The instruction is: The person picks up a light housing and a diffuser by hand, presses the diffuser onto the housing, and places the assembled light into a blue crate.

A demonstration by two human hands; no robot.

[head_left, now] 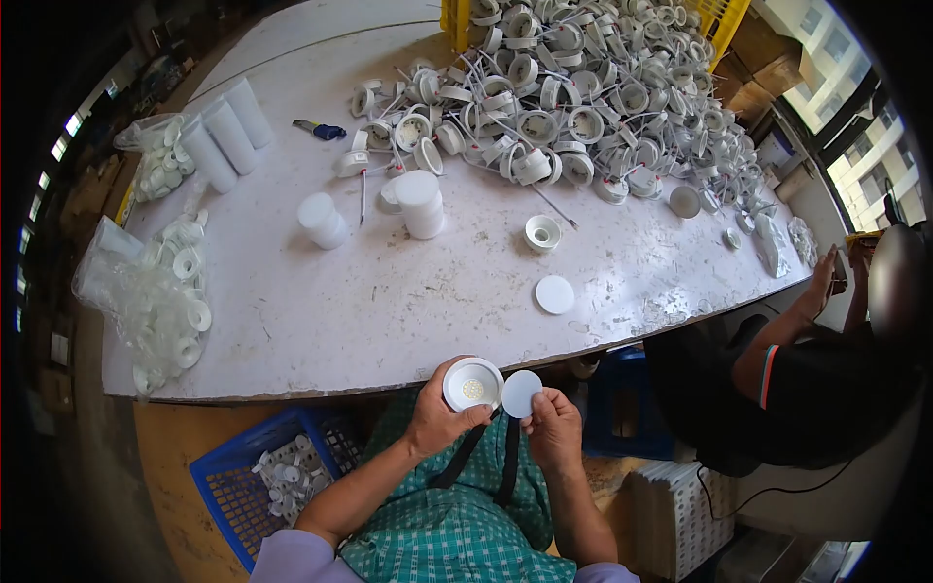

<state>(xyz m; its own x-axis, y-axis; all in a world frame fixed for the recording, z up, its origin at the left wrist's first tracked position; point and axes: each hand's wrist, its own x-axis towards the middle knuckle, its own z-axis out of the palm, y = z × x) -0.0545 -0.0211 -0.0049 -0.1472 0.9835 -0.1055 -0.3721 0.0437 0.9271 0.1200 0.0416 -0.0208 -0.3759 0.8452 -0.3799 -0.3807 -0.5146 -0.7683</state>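
Just off the near edge of the worktop point(321, 321), the left hand point(434, 420) grips a round white lamp point(473, 389) by its side, thumb toward the body; the right hand point(556, 428) pinches a white disc point(520, 392), which sticks out leftward from its fingertips, just beside the lamp. Another disc point(555, 295) lies nearer that edge than the stacked discs point(422, 209); heaped lamps point(583, 83) spread toward the far right corner.

The table point(282, 301) has a smooth, glossy, scuffed top, while at its near edge the cup point(473, 373) looks like smooth plastic and the disc point(521, 394) like matt plastic, on its left the bag point(121, 291) is crinkled, shiny film, and below it the apron point(457, 544) is patterned cloth.
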